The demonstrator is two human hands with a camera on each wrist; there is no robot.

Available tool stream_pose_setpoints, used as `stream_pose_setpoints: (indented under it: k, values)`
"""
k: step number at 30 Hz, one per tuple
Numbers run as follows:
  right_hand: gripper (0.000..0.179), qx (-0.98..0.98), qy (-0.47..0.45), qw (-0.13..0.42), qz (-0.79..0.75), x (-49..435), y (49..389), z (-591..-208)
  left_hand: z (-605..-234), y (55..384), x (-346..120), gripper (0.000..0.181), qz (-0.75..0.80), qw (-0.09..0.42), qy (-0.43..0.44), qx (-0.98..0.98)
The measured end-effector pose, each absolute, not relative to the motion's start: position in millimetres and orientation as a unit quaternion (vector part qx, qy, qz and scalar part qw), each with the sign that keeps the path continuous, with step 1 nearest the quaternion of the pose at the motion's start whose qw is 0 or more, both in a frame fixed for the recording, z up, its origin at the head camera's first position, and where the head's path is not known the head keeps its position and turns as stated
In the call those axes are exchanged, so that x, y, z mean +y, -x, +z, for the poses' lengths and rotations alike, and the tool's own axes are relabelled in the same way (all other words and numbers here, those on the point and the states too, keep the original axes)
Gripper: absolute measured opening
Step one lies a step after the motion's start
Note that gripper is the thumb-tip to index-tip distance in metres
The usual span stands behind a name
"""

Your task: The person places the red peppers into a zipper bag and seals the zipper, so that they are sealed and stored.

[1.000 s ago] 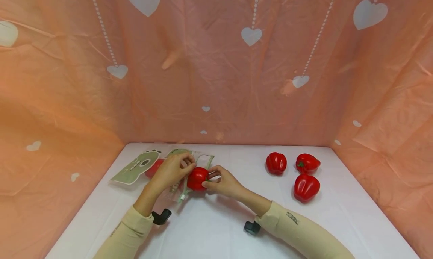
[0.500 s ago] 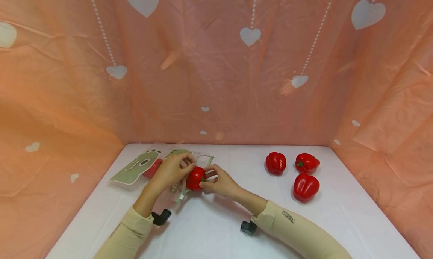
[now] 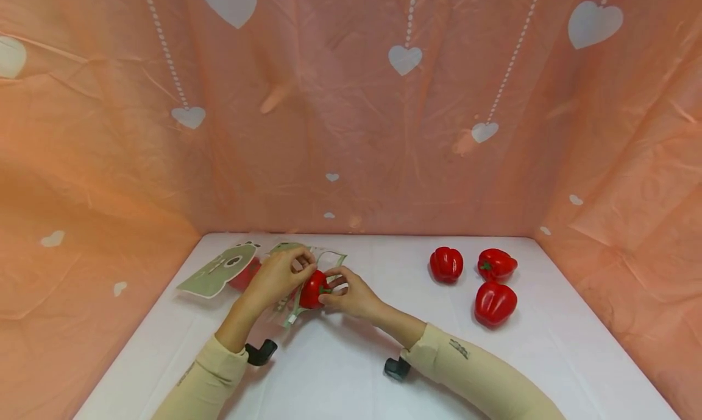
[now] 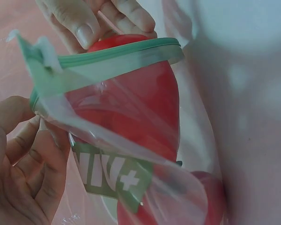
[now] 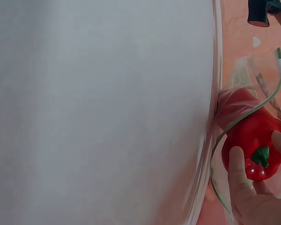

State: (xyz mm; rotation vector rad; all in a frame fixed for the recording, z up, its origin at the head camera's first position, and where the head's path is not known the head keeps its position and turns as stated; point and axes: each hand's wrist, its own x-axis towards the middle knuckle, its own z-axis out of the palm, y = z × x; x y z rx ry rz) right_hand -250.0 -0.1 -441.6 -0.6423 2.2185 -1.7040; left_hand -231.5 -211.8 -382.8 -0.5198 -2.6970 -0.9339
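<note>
My left hand (image 3: 281, 275) pinches the green-edged mouth of a clear zip bag (image 4: 107, 58) between curled fingers. A red bell pepper (image 5: 253, 133) lies partly inside that mouth, its green stem facing out. The fingers and thumb of my right hand (image 3: 351, 293) grip this pepper at its stem end. In the left wrist view most of the pepper shows through the clear film, and my right fingers are at the bag's rim. Deeper in the bag, another red pepper (image 3: 245, 275) lies beside the green bear-like print (image 3: 219, 270); my left hand and forearm partly cover the bag.
Three loose red bell peppers stand on the right of the white table (image 3: 351, 371): one at the back left (image 3: 446, 264), one at the back right (image 3: 496, 264) and a nearer pepper (image 3: 495, 304). A peach curtain (image 3: 351, 133) with hearts encloses the sides and back.
My right hand has moved left, pushing the pepper further into the bag's mouth, and the stem has come more into view. My left hand has stayed almost still.
</note>
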Motion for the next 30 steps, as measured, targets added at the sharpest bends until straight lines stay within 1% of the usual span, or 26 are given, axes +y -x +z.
stream_pose_setpoints:
  k: [15, 23, 30]
  values:
    - [0.046, 0.761, 0.215, 0.136, -0.596, -9.3, 249.4, -439.1, -381.5, 231.8, -213.3, 0.006, -0.318, 0.119, 0.175, -0.924]
    - [0.032, 0.772, 0.201, 0.114, -0.591, -11.1, 250.1, -442.0, -381.7, 231.8, -214.2, 0.005, -0.318, 0.123, 0.17, -0.924]
    - [0.03, 0.769, 0.201, 0.115, -0.595, -12.3, 251.5, -443.0, -381.2, 231.5, -214.3, 0.005, -0.319, 0.12, 0.167, -0.925]
